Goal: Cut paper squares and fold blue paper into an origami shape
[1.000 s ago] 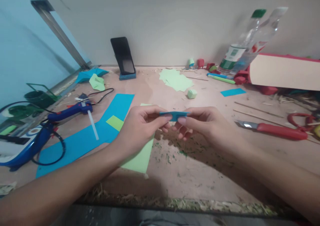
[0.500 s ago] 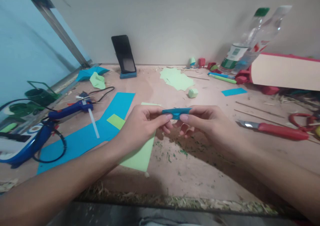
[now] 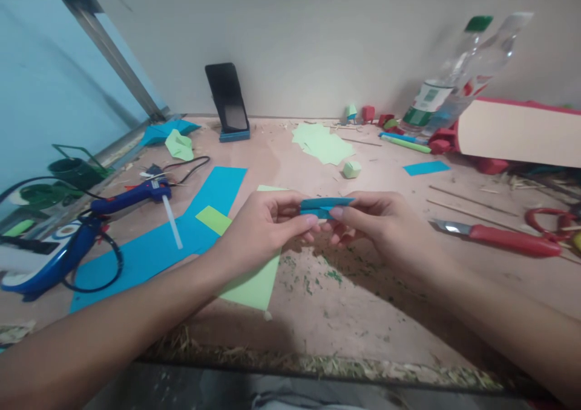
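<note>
A small folded strip of blue paper is held above the table, between both hands. My left hand pinches its left end with thumb and fingers. Its right end sits between the thumb and fingers of my right hand. The paper's lower fold stands a little open towards me, and the fingers hide both ends. Under my left hand and forearm lies a pale green sheet. Left of it are a larger blue sheet and a yellow-green paper strip.
A blue glue gun with its cord lies at left. A phone stands at the back. Beyond my hands sits a small green paper cube. To the right lie a red-handled knife and a blue paper piece; bottles stand behind.
The folded blue paper now shows more of its lower flap, which has opened a little. My thumbs have shifted slightly along it; both hands still hold it.
</note>
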A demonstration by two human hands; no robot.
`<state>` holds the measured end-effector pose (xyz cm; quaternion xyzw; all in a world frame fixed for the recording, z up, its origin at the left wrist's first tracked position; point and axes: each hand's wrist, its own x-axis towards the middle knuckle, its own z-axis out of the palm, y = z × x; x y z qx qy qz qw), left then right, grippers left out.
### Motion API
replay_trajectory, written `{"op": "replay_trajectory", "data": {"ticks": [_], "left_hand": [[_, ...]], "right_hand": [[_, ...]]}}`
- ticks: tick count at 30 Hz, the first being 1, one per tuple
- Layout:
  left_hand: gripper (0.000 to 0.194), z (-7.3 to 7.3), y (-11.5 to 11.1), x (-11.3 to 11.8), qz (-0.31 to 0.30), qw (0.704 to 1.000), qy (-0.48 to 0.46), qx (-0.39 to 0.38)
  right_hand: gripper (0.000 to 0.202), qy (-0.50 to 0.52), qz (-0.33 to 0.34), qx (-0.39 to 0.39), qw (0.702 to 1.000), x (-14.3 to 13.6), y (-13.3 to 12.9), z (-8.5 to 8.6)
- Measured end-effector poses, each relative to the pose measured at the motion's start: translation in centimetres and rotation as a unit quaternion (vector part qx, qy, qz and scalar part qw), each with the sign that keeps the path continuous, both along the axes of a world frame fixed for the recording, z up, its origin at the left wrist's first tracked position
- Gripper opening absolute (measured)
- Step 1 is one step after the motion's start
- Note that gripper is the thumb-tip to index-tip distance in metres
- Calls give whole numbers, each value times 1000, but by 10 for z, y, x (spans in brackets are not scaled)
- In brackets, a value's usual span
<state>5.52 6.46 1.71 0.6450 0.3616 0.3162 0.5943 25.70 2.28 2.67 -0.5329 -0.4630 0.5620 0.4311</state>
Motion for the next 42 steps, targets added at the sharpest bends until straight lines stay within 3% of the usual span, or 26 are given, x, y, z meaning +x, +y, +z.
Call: {"op": "replay_trajectory", "data": {"ticks": [6, 12, 15, 18, 20, 26, 35, 42], "left_hand": [[20, 5, 1, 2, 24, 999, 10, 30], [10, 1, -1, 1, 39, 998, -19, 56], [15, -1, -3, 0, 72, 992, -24, 101], [9, -1, -4, -1, 87, 982, 1, 168], [8, 0, -4, -2, 79, 981, 4, 178], [11, 5, -4, 1, 77, 990, -34, 114], [5, 3, -9, -2, 68, 975, 8, 212], [5, 5, -10, -2, 69, 969, 21, 235]], "right_hand": [[23, -3, -1, 27, 1000, 3, -1, 0], [19, 11, 11, 18, 1000, 5, 0, 0], [17, 50, 38, -19, 998, 6, 0, 0], [19, 39, 73, -47, 995, 4, -1, 3], [21, 8, 87, -37, 996, 2, -2, 5], [7, -50, 85, 17, 995, -1, -2, 8], [3, -88, 64, 58, 992, 1, -3, 2], [8, -115, 57, 83, 988, -4, -8, 7]]}}
